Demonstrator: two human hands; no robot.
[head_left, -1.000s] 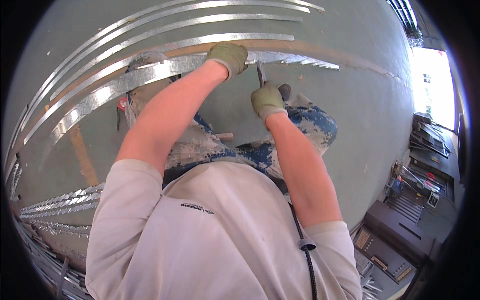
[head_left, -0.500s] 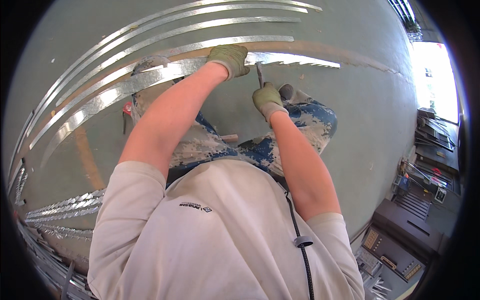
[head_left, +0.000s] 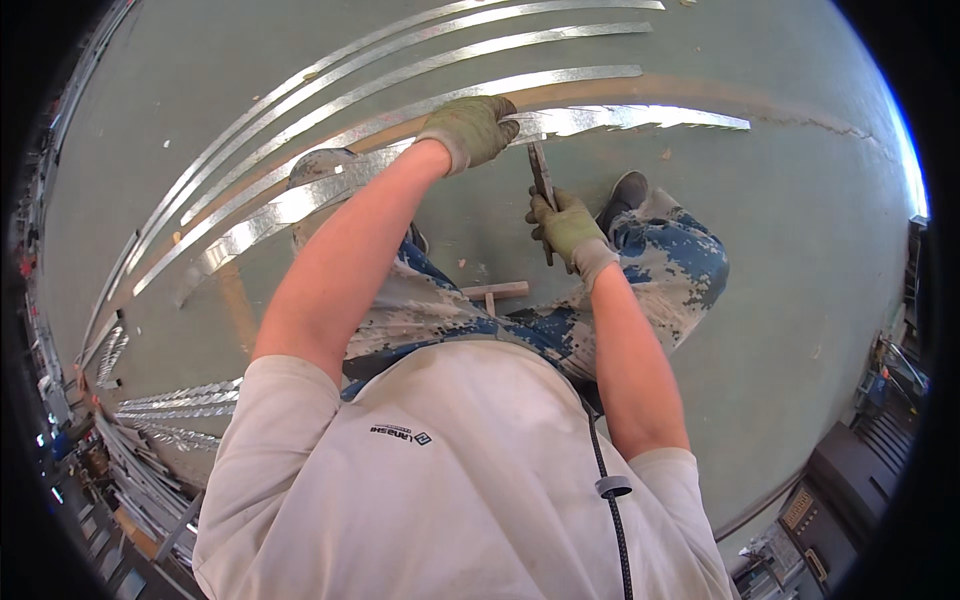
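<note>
Both hands wear green work gloves. My left hand (head_left: 468, 132) is closed on a long, shiny metal strip (head_left: 620, 118), its fingers at the near edge. The strip's near edge carries a row of small cuts and bent tabs toward its right end. Gripped in my right hand (head_left: 568, 228) is a dark two-handled tool (head_left: 541, 172) that looks like tin snips. Its jaws point away from me, at the strip's near edge just right of my left hand; whether they touch the metal I cannot tell. One handle shows apart below my fingers.
Several more metal strips (head_left: 540, 78) lie curving across the grey floor beyond. A wooden-handled hammer (head_left: 505, 290) rests between my legs. Notched strips (head_left: 180, 400) lie at the left, near a pile of metal lengths (head_left: 140, 480). Dark panels (head_left: 860, 470) stand at the lower right.
The view has shifted left, so most things appear further right. The tool's handles now show more spread in my right hand, which has drawn slightly nearer to me. My left hand keeps hold of the strip.
</note>
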